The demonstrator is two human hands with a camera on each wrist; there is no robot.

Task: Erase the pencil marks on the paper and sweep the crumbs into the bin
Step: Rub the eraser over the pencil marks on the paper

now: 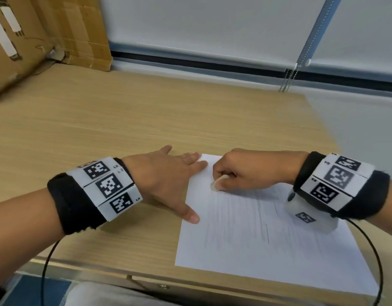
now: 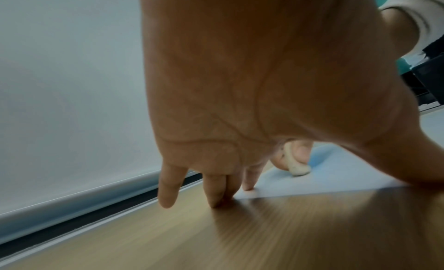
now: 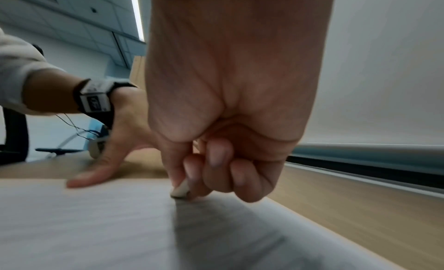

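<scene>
A white sheet of paper (image 1: pixel 268 239) with faint pencil lines lies on the wooden desk (image 1: pixel 102 129), near its front right. My right hand (image 1: pixel 241 171) pinches a small off-white eraser (image 1: pixel 217 184) between thumb and fingers, its tip touching the paper's far left part. The right wrist view shows the eraser (image 3: pixel 180 191) against the sheet (image 3: pixel 96 226) under my curled fingers. My left hand (image 1: pixel 168 180) lies flat with fingers spread, thumb and fingertips pressing the paper's left edge. In the left wrist view the eraser (image 2: pixel 296 166) shows past my left fingers (image 2: pixel 216 188). No bin is in view.
Flattened cardboard boxes (image 1: pixel 36 36) lean at the desk's back left. A roller blind (image 1: pixel 212 25) with a bead chain (image 1: pixel 287 80) hangs behind the desk. The desk's right edge falls off beside the paper. Cables run from both wristbands.
</scene>
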